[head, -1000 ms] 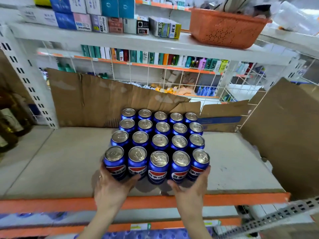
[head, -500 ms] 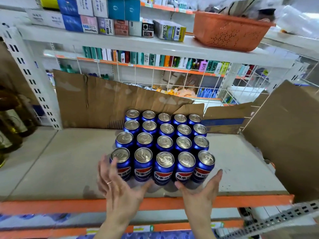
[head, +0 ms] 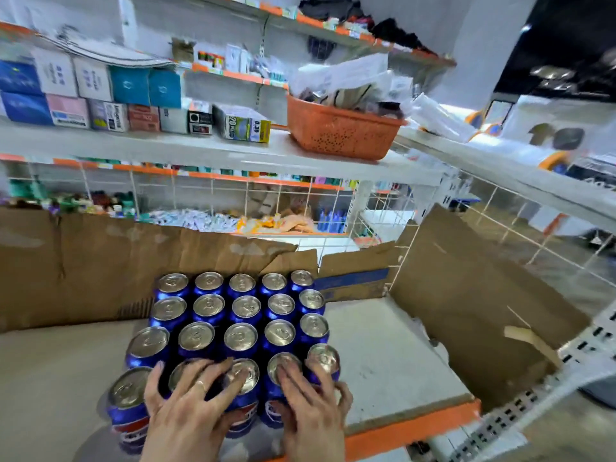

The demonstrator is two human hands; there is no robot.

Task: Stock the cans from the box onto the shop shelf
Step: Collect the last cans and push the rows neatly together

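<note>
While both hands (head: 186,418) (head: 313,411) rest on the front cans (head: 233,331), their fingers (head: 213,371) lie spread.

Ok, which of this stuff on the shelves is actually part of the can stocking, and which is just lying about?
Part of the job:
blue cans, standing in a block
shelf board under them
left hand and right hand, fingers spread flat over the front cans' tops
opened cardboard behind and right of the cans

Just lying about:
orange basket on the shelf above
small boxed goods to its left
</note>
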